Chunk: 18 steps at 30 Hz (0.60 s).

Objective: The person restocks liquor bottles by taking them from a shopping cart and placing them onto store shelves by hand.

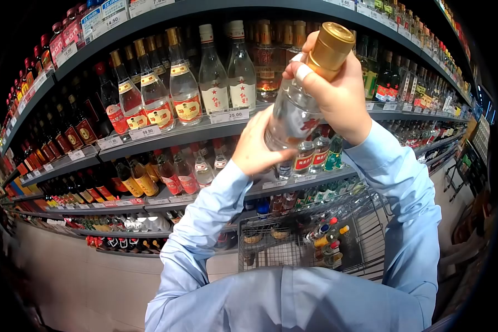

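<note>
Both of my hands hold one clear glass liquor bottle [296, 113] with a gold cap, tilted in front of the shelf. My right hand [346, 91] wraps around its neck just below the cap, and white tape or a bandage shows on the thumb. Lower down, my left hand [257, 146] grips the side of the bottle's body. Part of the label is hidden or too blurred to read. Behind it, gold-capped bottles [266, 61] stand on the shelf, and to their left are two clear bottles with white labels [240, 74].
A wire shopping cart [268, 254] stands below my arms, with several bottles [329, 240] lying inside. Shelves of bottles curve across the view, and price tags line the shelf edge [177, 128]. Tiled floor [66, 271] lies at the lower left.
</note>
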Tool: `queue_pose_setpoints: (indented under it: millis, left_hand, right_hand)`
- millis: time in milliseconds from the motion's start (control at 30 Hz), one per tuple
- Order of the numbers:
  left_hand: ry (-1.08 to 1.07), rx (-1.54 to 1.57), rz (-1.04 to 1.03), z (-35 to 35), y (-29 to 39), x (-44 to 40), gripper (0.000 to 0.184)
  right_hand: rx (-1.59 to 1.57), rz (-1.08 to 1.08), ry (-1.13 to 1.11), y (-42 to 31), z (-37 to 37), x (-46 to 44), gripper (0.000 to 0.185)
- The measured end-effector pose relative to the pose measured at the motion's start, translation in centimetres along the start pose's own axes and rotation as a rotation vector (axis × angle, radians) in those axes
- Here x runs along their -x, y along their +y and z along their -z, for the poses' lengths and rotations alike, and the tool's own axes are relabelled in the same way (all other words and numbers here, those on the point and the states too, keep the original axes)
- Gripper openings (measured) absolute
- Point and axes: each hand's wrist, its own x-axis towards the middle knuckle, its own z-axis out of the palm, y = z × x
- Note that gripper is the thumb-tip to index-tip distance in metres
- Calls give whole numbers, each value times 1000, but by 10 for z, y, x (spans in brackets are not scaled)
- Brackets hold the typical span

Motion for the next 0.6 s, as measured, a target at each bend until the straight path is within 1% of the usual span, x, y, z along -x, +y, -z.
queue_pose_setpoints:
  millis: [33,67,100,167,200,300,367,400,500,567,600]
  left_hand:
    - [45,-119,-55,2,-4,-13,82]
    - [74,-180,-90,2,-7,-25,80]
    - [87,-169,-95,2,-8,-36,79]
    - [209,-158,-111,-5,-14,-54,78]
    - [270,-190,-123,-9,-19,-62,77]
    - [307,-139,-144,-15,-40,-83,77]
    - [298,-126,-88,-20,-52,-92,75]
    - [305,-112,-101,-21,-56,-94,75]
    - [361,-140,-125,-26,-65,-94,76]
    - [384,-149,-103,-28,-71,-92,76]
    - [362,-163,-96,-27,-75,-90,79]
  right_hand:
    - [78,71,7,4,1,-6,26]
    - [151,125,63,12,4,-12,32]
    - [151,143,80,18,7,-17,32]
    - [268,241,157,31,13,-28,31]
    - [244,264,194,39,14,-33,29]
    - [304,366,244,64,21,-45,25]
    - [328,381,277,78,23,-49,25]
    - [373,352,298,84,24,-49,26]
    - [308,307,313,98,23,-51,26]
    - [284,310,281,106,22,-53,27]
    - [287,316,265,110,22,-54,27]
